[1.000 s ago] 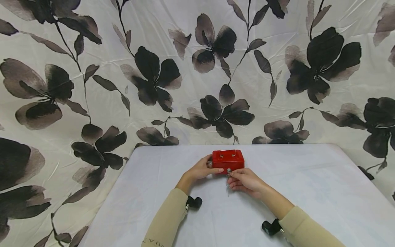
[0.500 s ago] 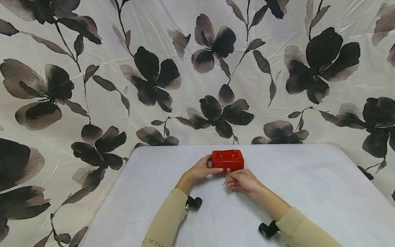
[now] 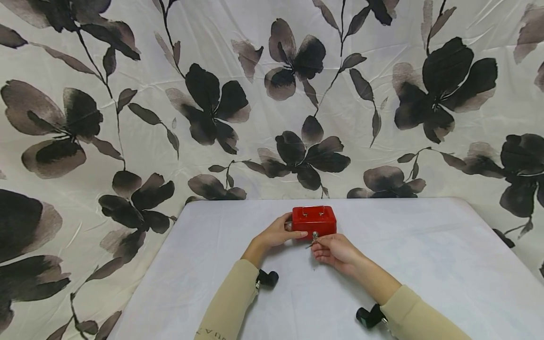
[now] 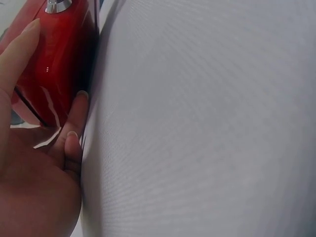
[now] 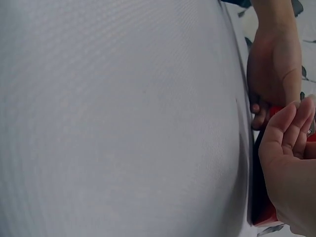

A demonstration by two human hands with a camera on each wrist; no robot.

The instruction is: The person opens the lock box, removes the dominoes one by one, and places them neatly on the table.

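Note:
A small red cash box [image 3: 313, 218] with a wire handle on its lid sits near the table's far edge. My left hand [image 3: 275, 234] grips its left end, thumb laid along the front face. In the left wrist view, fingertips [image 4: 80, 101] reach round the bottom corner beside the thumb. A silver lock [image 3: 315, 234] stands out from the front face, and my right hand [image 3: 340, 250] pinches a key there. A thin key end [image 3: 310, 245] pokes out to the left of those fingertips. The right wrist view shows the right hand's curled fingers [image 5: 281, 126] covering most of the box.
The table [image 3: 221, 222] has a white cloth over it. Behind stands a hanging with dark flowers [image 3: 293, 156]. A black wrist camera [image 3: 268, 278] is worn on the left arm, another black camera [image 3: 369, 315] on the right.
My right hand has shifted slightly left and turned at the lock. The key end that hung downward now points left. The left hand and the cash box have stayed put.

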